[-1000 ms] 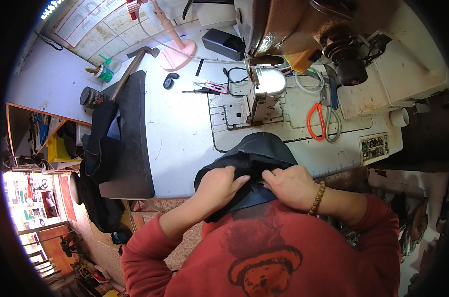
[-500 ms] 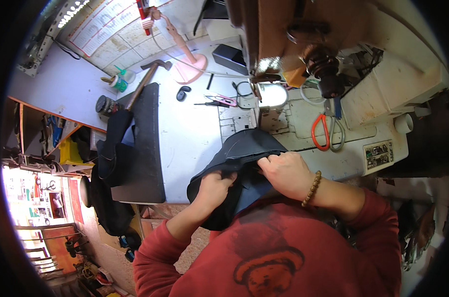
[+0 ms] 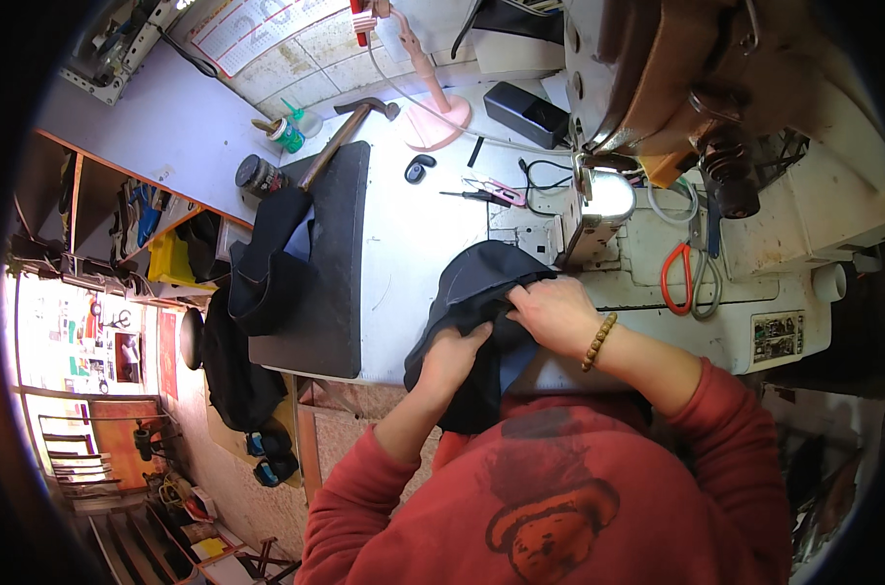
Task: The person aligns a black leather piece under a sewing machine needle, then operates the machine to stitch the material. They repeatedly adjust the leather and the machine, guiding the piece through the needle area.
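Note:
A black fabric piece (image 3: pixel 486 268) with a stitched, curved edge lies bunched at the front edge of the white table, just left of the sewing machine (image 3: pixel 647 88). My left hand (image 3: pixel 452 356) pinches its near left side, thumb on top and the other fingers under a fold. With bent fingers, my right hand (image 3: pixel 556 314) grips the upper edge near the machine's bed. A bluish-grey inner side of the cloth shows between my hands and my lap. Folds hide several of my fingertips.
Orange- and grey-handled scissors (image 3: pixel 691 283) lie on the machine bed at the right. Left of me are a dark mat (image 3: pixel 335 292) with more black cloth (image 3: pixel 272 283), a hammer (image 3: pixel 337 146) and a dark jar (image 3: pixel 260 175). Pink snips (image 3: pixel 506 193) and a pink lamp stand (image 3: pixel 437 122) sit farther back.
The whole view has shifted, so the table things appear farther right. Relative to the table, my hands and the black fabric have moved slightly left, and its folds lie differently.

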`<state>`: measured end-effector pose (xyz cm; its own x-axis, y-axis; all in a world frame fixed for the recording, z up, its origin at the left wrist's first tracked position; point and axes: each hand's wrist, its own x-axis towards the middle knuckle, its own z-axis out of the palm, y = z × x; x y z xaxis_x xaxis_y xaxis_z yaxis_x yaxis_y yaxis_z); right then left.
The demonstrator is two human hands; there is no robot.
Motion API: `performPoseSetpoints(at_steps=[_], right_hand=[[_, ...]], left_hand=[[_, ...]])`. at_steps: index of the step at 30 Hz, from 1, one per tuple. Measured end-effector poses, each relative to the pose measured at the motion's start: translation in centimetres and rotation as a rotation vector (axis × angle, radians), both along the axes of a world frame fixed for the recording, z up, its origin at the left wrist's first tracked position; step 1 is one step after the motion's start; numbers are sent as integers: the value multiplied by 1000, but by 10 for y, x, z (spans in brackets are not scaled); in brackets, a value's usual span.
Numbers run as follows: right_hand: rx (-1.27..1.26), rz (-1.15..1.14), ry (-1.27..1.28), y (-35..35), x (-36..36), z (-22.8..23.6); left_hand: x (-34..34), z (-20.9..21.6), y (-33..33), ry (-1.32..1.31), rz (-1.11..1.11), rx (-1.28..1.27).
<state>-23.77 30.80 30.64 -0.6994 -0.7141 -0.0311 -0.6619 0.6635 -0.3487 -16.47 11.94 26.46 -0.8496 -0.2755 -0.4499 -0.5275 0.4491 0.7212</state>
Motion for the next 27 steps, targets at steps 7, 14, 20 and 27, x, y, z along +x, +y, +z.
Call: performPoseSetpoints(at_steps=[7, 14, 20, 27], right_hand=[[15, 34, -25, 2, 13, -2], [39, 59, -110, 3, 8, 1], [53, 61, -60, -5, 12, 1], [126, 46, 4, -14, 17, 10]], left_hand=[[-5, -4, 7, -18, 13, -169], [-7, -14, 5, 136, 262, 364], [-10, -14, 0, -29, 228, 231], [-8, -12, 0, 30, 228, 346]])
